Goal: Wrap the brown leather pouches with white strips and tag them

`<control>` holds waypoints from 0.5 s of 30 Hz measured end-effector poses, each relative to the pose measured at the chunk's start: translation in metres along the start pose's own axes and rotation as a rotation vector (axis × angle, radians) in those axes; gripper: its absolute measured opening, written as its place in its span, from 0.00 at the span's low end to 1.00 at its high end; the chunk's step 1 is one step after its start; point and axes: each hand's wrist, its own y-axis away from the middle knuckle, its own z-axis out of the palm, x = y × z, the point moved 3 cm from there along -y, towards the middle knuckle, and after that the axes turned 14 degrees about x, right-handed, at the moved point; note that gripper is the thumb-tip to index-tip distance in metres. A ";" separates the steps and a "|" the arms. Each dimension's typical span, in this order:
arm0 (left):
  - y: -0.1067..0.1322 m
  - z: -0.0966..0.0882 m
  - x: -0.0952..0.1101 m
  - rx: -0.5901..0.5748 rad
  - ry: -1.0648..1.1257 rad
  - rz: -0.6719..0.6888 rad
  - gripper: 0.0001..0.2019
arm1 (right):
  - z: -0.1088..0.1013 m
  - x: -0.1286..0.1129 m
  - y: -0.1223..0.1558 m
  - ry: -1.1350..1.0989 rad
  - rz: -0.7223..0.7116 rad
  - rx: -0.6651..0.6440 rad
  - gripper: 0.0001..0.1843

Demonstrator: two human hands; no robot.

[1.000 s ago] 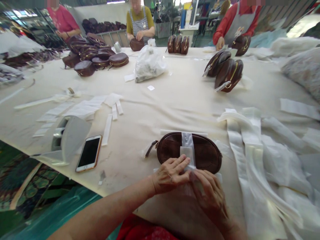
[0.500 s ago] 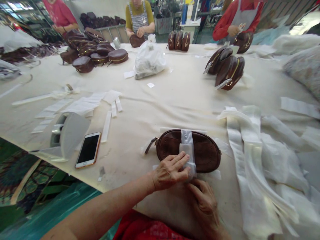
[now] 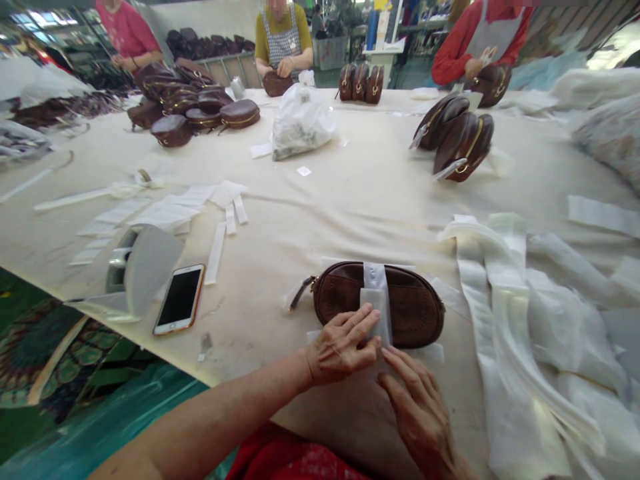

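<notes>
the small brown leather pouch (image 3: 415,308) lies flat on the cream table (image 3: 350,200), close to the near edge and right in front of the person. it is oval and dark reddish brown, with a zipper along the top and a short pull strap sticking out at its left end. a narrow translucent strip (image 3: 376,288) runs across its middle from top to bottom, and a white paper shows under its lower edge. the left hand (image 3: 340,347) rests flat on the lower left part of the pouch, fingers a little apart, the tips touching the strip. the right hand (image 3: 417,407) lies just below, fingers stretched out and loosely together, the tips at the lower end of the strip; neither hand grips anything. a phone (image 3: 179,299) lies to the left, and a heap of white strips (image 3: 525,320) is at the right.
</notes>
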 end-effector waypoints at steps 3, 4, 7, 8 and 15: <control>0.000 -0.001 -0.001 0.047 0.009 -0.014 0.03 | 0.003 0.002 -0.003 -0.005 -0.065 -0.033 0.11; 0.000 -0.001 -0.001 0.047 0.024 -0.009 0.04 | 0.003 0.002 -0.002 0.002 -0.074 -0.030 0.11; 0.002 -0.001 -0.002 -0.010 0.084 0.017 0.07 | 0.004 0.002 0.003 0.024 -0.091 -0.045 0.12; 0.002 0.000 -0.003 -0.035 0.097 0.023 0.08 | 0.004 0.001 0.004 0.030 -0.095 -0.052 0.13; 0.000 -0.001 -0.003 -0.030 0.130 -0.025 0.07 | 0.004 -0.006 0.003 0.071 -0.049 -0.009 0.12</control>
